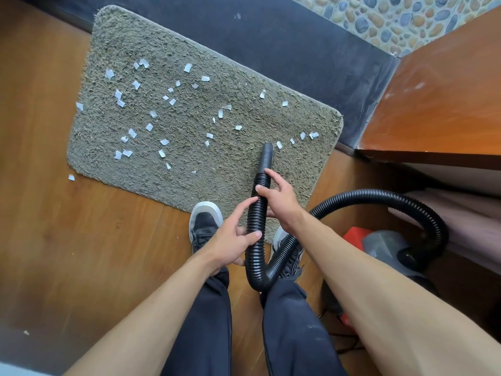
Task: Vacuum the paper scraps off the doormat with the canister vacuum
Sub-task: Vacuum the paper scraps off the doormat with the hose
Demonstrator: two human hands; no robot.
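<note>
Black nozzle [265,157] over the doormat [230,169].
Both left hand [230,240] and right hand [279,199] grip the hose [256,215]; better sweep paper scraps [132,132] slowly.

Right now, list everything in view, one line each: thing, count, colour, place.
Shaggy fabric doormat: one, grey-green, on the floor ahead of the feet.
Torn paper scraps: dozens, white, scattered across the doormat; one on the floor off its left corner.
Black ribbed vacuum hose: one, looping from the canister to its nozzle over the doormat's right side.
Canister vacuum: one, red and grey, on the floor at right.
Wooden plank floor: brown, under everything.
Dark threshold strip: one, charcoal, beyond the doormat.
Pebble paving: multicoloured, top right.
Wooden panel: one, orange-brown, right.
Sneakers: two, grey and black, at the doormat's near edge.
Left hand: grips the hose low.
Right hand: grips the hose nearer the nozzle.
</note>
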